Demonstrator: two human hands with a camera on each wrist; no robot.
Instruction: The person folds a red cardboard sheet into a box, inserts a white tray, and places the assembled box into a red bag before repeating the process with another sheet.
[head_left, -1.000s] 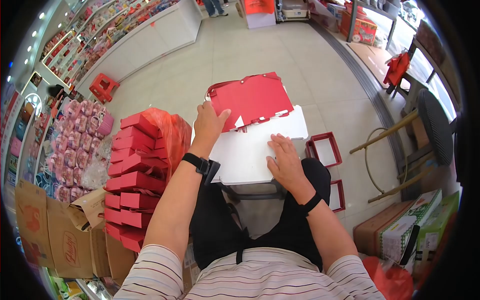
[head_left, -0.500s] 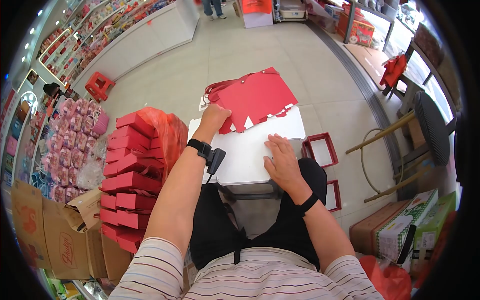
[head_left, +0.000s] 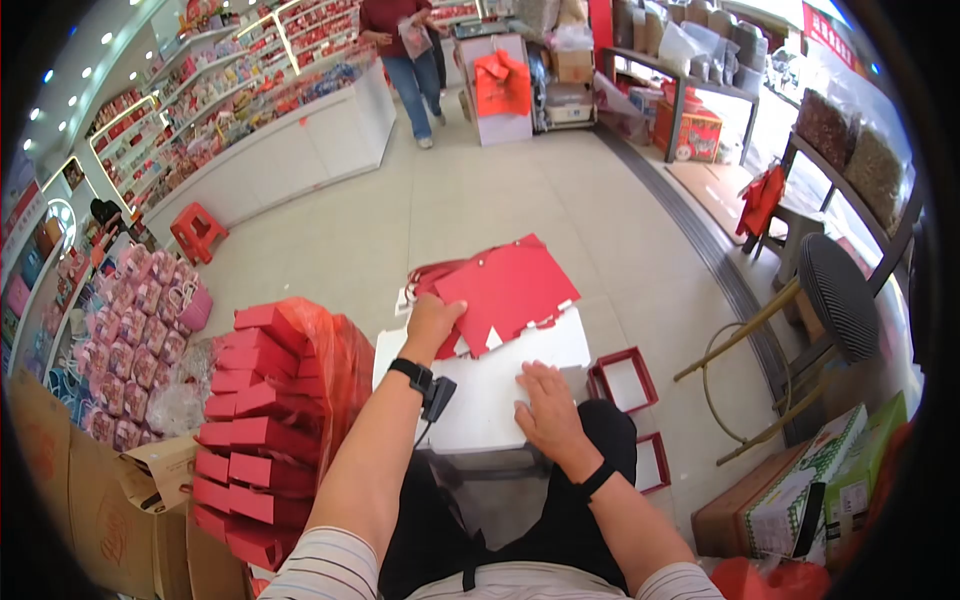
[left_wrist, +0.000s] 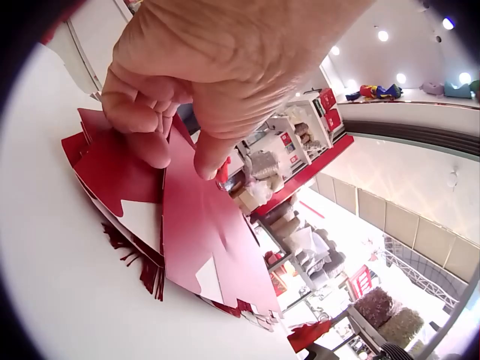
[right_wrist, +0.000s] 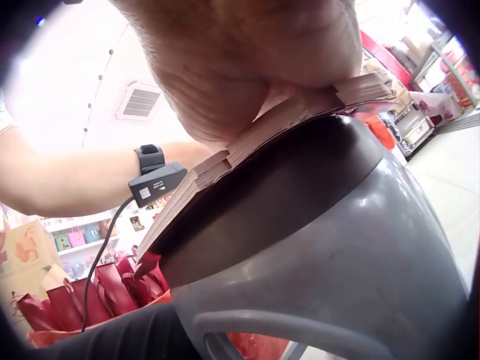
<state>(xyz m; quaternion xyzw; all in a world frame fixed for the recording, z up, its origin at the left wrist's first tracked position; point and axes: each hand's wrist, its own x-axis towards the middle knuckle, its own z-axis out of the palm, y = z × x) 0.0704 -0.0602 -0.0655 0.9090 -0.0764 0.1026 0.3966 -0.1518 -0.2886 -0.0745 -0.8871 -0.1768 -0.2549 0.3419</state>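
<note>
Item: red card blank [head_left: 512, 285], at the far end of the white sheet stack [head_left: 478, 400]. My left hand [head_left: 432, 325] pinches its near edge. My right hand [head_left: 545, 405] lies flat on the stack, fingers straight.

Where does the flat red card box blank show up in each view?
Head: flat red card box blank at centre, a corner pinched by the left hand.
Left wrist: the blank left of centre, under the fingers.
Right wrist: not in it.
Shared landmark: the white stack of sheets beneath.
</note>
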